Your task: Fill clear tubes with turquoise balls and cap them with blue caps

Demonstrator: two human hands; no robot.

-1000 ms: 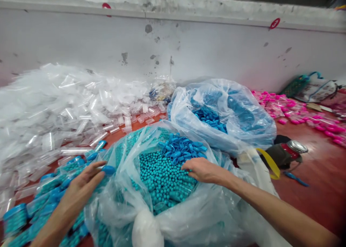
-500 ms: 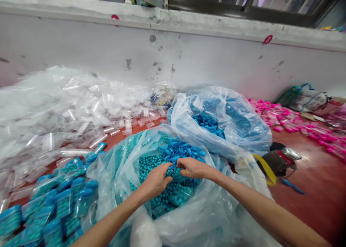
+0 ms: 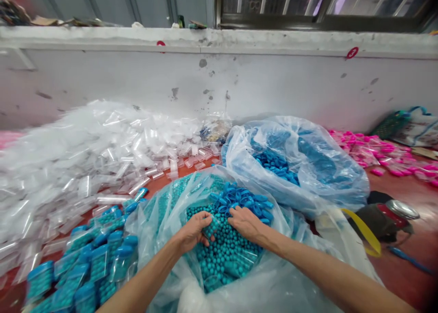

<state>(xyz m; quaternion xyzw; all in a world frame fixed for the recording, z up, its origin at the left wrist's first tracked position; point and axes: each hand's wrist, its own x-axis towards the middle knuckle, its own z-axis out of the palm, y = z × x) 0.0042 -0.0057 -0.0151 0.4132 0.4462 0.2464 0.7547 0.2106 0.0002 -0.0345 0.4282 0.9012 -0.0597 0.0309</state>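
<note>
My left hand (image 3: 195, 231) is closed around a small clear container (image 3: 209, 230) with teal beads showing through it, over the bag of beads. My right hand (image 3: 245, 222) has its fingers curled downward at the front edge of a heap of blue plastic caps (image 3: 239, 199); what lies under its fingertips is hidden. Loose teal beads (image 3: 227, 253) fill the open plastic bag (image 3: 164, 221) beneath both hands. A clear container (image 3: 244, 260) lies on the beads below my right hand.
Blue-capped containers of teal beads (image 3: 99, 263) crowd the floor at left, before a large pile of clear empty containers (image 3: 102, 144). Another bag (image 3: 342, 176) behind holds blue caps. Pink items (image 3: 386, 153) and a dark object with a yellow strap (image 3: 362, 233) are at right.
My hands have moved apart, the left one turning so that the container in it shows. The right stays by the blue caps. The view has tilted up and shifted left.
</note>
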